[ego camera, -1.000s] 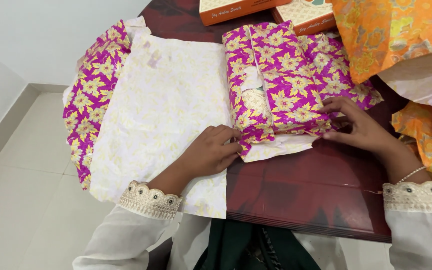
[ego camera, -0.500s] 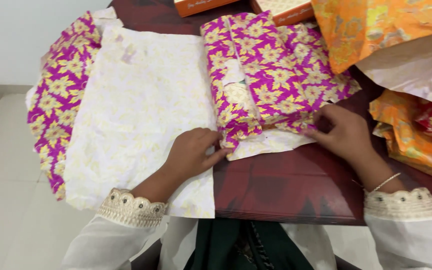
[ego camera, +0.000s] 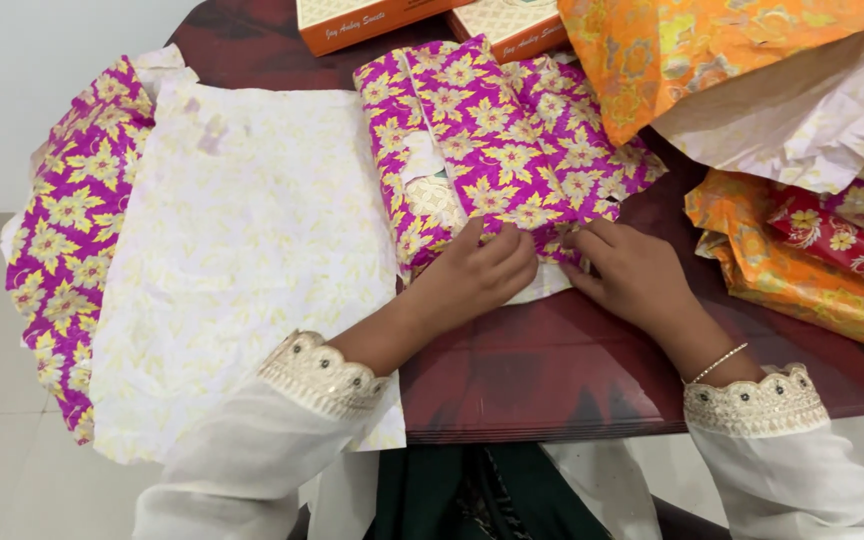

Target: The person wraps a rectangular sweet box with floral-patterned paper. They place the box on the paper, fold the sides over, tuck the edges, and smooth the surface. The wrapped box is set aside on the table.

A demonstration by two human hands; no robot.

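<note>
You have one box (ego camera: pixel 472 150) half wrapped in purple flowered paper, two orange boxes (ego camera: pixel 372 22) behind it, two orange paper sheets (ego camera: pixel 692 50), and your two hands (ego camera: pixel 477 275) here

left hand (ego camera: pixel 477 275) and right hand (ego camera: pixel 627 270) pressing magenta floral-wrapped box (ego camera: pixel 472 150), dark red table (ego camera: pixel 552 370), orange wrapping paper (ego camera: pixel 682 50)

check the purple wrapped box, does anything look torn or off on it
Yes. The purple floral wrapping has a ragged gap on the box's left top face, where the cream patterned box shows through. Both hands, left hand and right hand, press the paper at the near end.
</note>
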